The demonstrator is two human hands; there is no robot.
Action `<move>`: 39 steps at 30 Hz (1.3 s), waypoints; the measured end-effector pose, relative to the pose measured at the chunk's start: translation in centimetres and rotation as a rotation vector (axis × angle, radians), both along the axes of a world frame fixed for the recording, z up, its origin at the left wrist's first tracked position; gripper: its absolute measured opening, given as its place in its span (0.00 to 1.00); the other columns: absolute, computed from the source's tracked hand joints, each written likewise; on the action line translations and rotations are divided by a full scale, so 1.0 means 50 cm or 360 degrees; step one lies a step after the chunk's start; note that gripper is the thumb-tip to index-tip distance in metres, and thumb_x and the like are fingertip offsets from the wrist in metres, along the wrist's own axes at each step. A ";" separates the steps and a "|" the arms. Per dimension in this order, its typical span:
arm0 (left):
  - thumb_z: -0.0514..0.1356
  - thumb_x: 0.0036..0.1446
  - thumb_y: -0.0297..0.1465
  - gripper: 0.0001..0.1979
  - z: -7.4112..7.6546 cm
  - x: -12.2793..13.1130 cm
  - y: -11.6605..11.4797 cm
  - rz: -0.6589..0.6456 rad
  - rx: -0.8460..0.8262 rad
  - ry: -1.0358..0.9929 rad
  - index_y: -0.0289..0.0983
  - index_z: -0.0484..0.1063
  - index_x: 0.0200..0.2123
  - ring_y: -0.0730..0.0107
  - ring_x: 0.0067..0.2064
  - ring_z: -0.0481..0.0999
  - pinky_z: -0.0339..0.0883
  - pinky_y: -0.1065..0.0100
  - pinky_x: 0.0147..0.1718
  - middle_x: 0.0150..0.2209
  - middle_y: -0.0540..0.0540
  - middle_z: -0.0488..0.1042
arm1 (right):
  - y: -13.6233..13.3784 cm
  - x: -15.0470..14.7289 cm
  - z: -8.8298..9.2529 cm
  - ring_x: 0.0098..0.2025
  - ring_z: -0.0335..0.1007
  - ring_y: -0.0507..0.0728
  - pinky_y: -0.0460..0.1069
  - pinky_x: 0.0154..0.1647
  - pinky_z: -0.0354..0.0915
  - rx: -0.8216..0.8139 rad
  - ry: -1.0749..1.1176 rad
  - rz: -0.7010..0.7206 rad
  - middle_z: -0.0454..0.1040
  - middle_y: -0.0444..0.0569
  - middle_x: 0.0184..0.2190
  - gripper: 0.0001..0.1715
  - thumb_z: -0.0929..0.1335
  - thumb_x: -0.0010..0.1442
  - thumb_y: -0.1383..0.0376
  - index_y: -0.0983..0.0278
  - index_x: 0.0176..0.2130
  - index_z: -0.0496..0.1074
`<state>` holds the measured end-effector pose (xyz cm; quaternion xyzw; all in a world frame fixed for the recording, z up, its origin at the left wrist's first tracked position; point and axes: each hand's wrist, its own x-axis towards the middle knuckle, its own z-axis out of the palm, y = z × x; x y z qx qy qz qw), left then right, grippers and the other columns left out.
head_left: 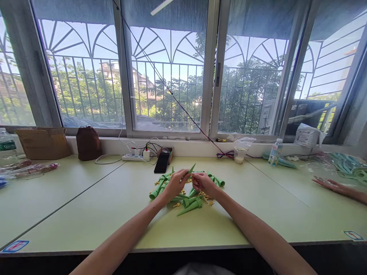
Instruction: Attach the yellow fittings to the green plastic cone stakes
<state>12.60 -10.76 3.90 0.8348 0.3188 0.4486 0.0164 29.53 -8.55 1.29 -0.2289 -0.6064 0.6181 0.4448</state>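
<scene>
My left hand (175,184) is closed round a green plastic cone (192,168), its pointed end sticking up past the fingers. Close beside it, my right hand (205,182) has its fingertips pinched together at the cone's side; whatever they hold is too small to make out. Around and below both hands lies a loose heap of similar green cones (190,206), some with wide collars and open ends. Small yellow pieces (176,205) are scattered among them.
Behind the heap lie a black phone (161,163) and a power strip (134,156). A brown pouch (88,143) and cardboard box (43,143) stand left. Rightward are a plastic cup (240,156), a bottle (275,152), and another person's hand (329,184) by bagged green parts (348,164).
</scene>
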 end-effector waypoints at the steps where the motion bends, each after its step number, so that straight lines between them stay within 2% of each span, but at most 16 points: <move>1: 0.50 0.64 0.33 0.12 -0.001 0.000 0.001 0.0016 -0.0003 0.0010 0.37 0.71 0.33 0.71 0.32 0.68 0.61 0.71 0.32 0.31 0.48 0.72 | -0.001 0.001 0.000 0.17 0.56 0.46 0.43 0.16 0.50 0.0004 -0.0002 -0.0005 0.58 0.38 0.18 0.23 0.68 0.54 0.48 0.64 0.25 0.63; 7: 0.50 0.63 0.35 0.14 -0.012 0.005 0.008 0.0156 -0.0133 0.0010 0.37 0.67 0.27 0.73 0.25 0.62 0.55 0.72 0.26 0.22 0.52 0.66 | 0.006 0.005 -0.008 0.17 0.55 0.47 0.43 0.16 0.50 0.0171 -0.0132 -0.0146 0.60 0.39 0.17 0.24 0.68 0.54 0.47 0.64 0.24 0.64; 11: 0.51 0.62 0.37 0.16 -0.017 0.006 0.014 0.0226 -0.0236 -0.0040 0.36 0.65 0.24 0.75 0.21 0.59 0.51 0.73 0.23 0.18 0.54 0.62 | 0.006 0.004 -0.010 0.17 0.55 0.48 0.44 0.19 0.53 0.0528 -0.0334 -0.0352 0.61 0.39 0.16 0.24 0.65 0.58 0.48 0.64 0.22 0.64; 15: 0.51 0.61 0.38 0.18 -0.018 0.005 0.018 0.0256 -0.0243 -0.0057 0.35 0.65 0.22 0.76 0.21 0.58 0.49 0.72 0.22 0.17 0.54 0.61 | -0.002 0.003 -0.003 0.19 0.55 0.48 0.45 0.21 0.52 0.0901 -0.0569 -0.0604 0.62 0.40 0.16 0.23 0.64 0.60 0.52 0.64 0.21 0.63; 19: 0.51 0.61 0.38 0.16 -0.015 0.004 0.015 0.0215 -0.0255 -0.0075 0.35 0.66 0.24 0.77 0.21 0.58 0.49 0.73 0.21 0.18 0.54 0.62 | -0.007 0.003 0.002 0.20 0.52 0.48 0.45 0.22 0.49 0.1076 -0.0692 -0.0756 0.59 0.40 0.16 0.22 0.63 0.61 0.56 0.64 0.20 0.61; 25: 0.53 0.60 0.38 0.14 -0.015 0.005 0.011 0.0134 -0.0322 -0.0160 0.35 0.71 0.30 0.79 0.18 0.59 0.52 0.74 0.19 0.20 0.54 0.65 | -0.008 0.001 0.001 0.20 0.51 0.48 0.45 0.21 0.48 0.0982 -0.0615 -0.0709 0.57 0.39 0.15 0.23 0.62 0.62 0.56 0.63 0.20 0.60; 28: 0.53 0.61 0.39 0.14 -0.017 0.004 0.011 0.0039 -0.0409 -0.0220 0.35 0.71 0.33 0.81 0.16 0.62 0.54 0.76 0.17 0.25 0.52 0.69 | -0.008 0.001 0.000 0.18 0.52 0.48 0.45 0.20 0.49 0.0867 -0.0517 -0.0644 0.57 0.39 0.14 0.24 0.63 0.61 0.54 0.63 0.19 0.60; 33: 0.53 0.61 0.38 0.14 -0.015 0.004 0.011 -0.0048 -0.0334 -0.0210 0.36 0.73 0.38 0.82 0.18 0.68 0.60 0.77 0.19 0.35 0.48 0.72 | 0.004 0.006 -0.003 0.15 0.56 0.48 0.45 0.17 0.53 0.0379 -0.0215 -0.0257 0.61 0.39 0.16 0.22 0.66 0.58 0.51 0.64 0.23 0.64; 36: 0.53 0.62 0.37 0.13 -0.014 0.005 0.010 -0.0057 -0.0268 -0.0167 0.37 0.73 0.39 0.83 0.19 0.68 0.62 0.77 0.21 0.36 0.48 0.72 | 0.010 0.006 -0.004 0.15 0.56 0.48 0.45 0.16 0.53 0.0137 -0.0068 -0.0074 0.60 0.38 0.15 0.21 0.69 0.54 0.51 0.64 0.23 0.64; 39: 0.52 0.63 0.36 0.12 -0.014 0.005 0.010 -0.0017 -0.0208 -0.0134 0.36 0.72 0.37 0.82 0.20 0.66 0.61 0.76 0.22 0.32 0.50 0.70 | 0.005 0.003 -0.003 0.16 0.58 0.48 0.45 0.16 0.52 0.0052 0.0033 0.0000 0.60 0.38 0.16 0.21 0.70 0.53 0.52 0.64 0.23 0.63</move>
